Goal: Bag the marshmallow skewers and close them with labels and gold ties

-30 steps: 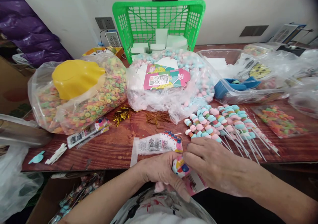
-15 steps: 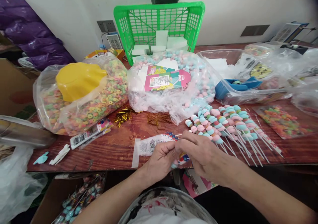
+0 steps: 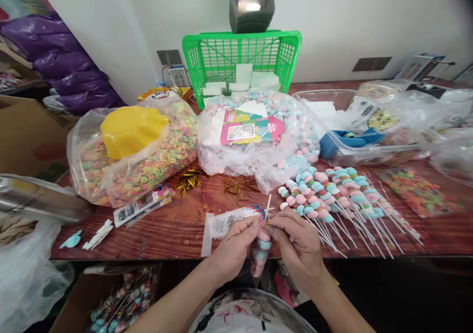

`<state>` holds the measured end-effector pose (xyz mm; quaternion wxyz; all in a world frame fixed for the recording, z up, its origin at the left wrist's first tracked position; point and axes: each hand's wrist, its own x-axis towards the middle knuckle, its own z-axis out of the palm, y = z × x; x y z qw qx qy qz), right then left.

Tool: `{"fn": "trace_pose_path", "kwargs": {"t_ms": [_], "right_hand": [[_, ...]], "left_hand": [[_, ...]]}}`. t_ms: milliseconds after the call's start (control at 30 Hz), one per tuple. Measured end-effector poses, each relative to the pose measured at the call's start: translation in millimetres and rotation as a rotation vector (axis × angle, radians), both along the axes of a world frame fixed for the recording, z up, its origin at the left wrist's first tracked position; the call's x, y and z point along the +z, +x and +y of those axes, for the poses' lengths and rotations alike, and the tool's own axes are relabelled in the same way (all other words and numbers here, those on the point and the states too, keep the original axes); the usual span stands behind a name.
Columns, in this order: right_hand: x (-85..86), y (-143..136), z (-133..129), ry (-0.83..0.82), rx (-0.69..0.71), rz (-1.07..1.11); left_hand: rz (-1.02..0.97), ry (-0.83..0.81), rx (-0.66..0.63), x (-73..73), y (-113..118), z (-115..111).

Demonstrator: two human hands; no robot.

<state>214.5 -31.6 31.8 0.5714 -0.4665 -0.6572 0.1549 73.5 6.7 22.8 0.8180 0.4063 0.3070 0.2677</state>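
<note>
My left hand [image 3: 240, 239] pinches the gathered top of a clear wrapper around a pink and blue candy skewer [image 3: 263, 249], which hangs candy-end down with its white stick pointing up. Close on the right, my right hand [image 3: 297, 237] has its fingers pressed together at the same wrapper neck, by the stick. A printed clear packet [image 3: 225, 223] lies on the table just behind my left hand. Several marshmallow skewers [image 3: 325, 192] are piled to the right, sticks toward me. Gold twist ties [image 3: 190, 179] lie behind the packet.
A bag of ring candies [image 3: 136, 175] stands left, a marshmallow bag [image 3: 295, 126] centre, a green basket [image 3: 240, 52] behind it. On the right are a clear tub [image 3: 369, 153] and a gummy bag [image 3: 421, 190]. A metal flask [image 3: 40, 197] and a box of skewers [image 3: 121, 298] are at left.
The wrapped skewer now hangs visibly between my hands, stick upward. My right hand has turned and moved lower and right. The view has shifted, so the table scene sits lower.
</note>
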Motion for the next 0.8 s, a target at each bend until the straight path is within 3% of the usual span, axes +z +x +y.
{"fn": "trace_pose_path", "kwargs": {"t_ms": [133,233,333,433,567,667,800], "right_hand": [[-6.9,-1.3,-5.1,0.041,-0.033,0.010],[-11.0,-3.7,-9.2,-0.066,0.015,0.115],[-12.1,2.1,-13.6,-0.147,-0.031,0.142],[-10.2,18.3,-22.0,0.022,-0.113,-0.231],[-3.2,37.1,-31.8,0.156,0.089,-0.842],[5.0,39.0,-31.2,0.134,0.251,-0.897],[9.2,29.5,-23.6,-0.035,0.340,-0.782]], "left_hand": [[-0.064,-0.068,-0.209,0.6,-12.7,2.9],[0.008,-0.010,-0.397,6.1,-18.6,6.9],[0.116,0.030,-0.443,8.6,-19.1,8.4],[0.145,-0.045,-0.417,4.7,-16.6,6.5],[0.179,-0.101,-0.590,-5.5,-14.0,5.5],[0.160,-0.110,-0.728,-9.7,-16.4,9.8],[0.144,-0.060,-0.810,-4.2,-28.2,18.0]]}}
